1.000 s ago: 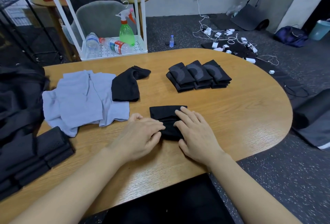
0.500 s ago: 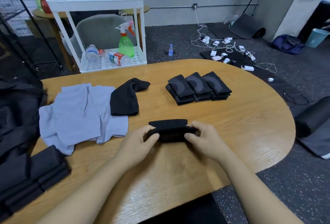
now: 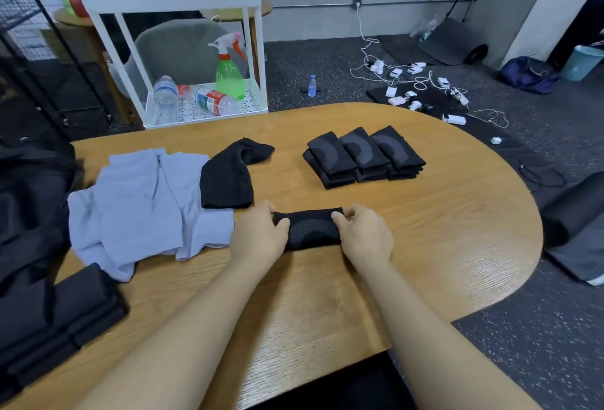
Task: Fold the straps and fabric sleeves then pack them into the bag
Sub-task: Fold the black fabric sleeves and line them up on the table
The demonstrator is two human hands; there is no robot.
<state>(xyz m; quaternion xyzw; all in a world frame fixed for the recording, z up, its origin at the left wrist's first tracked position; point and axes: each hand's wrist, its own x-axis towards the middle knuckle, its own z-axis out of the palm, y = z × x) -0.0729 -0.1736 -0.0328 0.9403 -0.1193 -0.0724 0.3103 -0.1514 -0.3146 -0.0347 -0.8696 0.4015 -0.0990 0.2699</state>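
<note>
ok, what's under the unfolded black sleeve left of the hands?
The unfolded black sleeve lies mostly on bare table; its left edge overlaps the grey fabric. Anything beneath it is covered.

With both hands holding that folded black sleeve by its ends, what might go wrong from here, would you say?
The folded black sleeve is gripped only at its ends by the left hand and right hand, so its middle could sag and the fold may open when it is lifted. Adding it to the row of folded sleeves might knock those small stacks askew. The unfolded black sleeve overlaps the grey fabric, so pulling one may drag the other.
</note>
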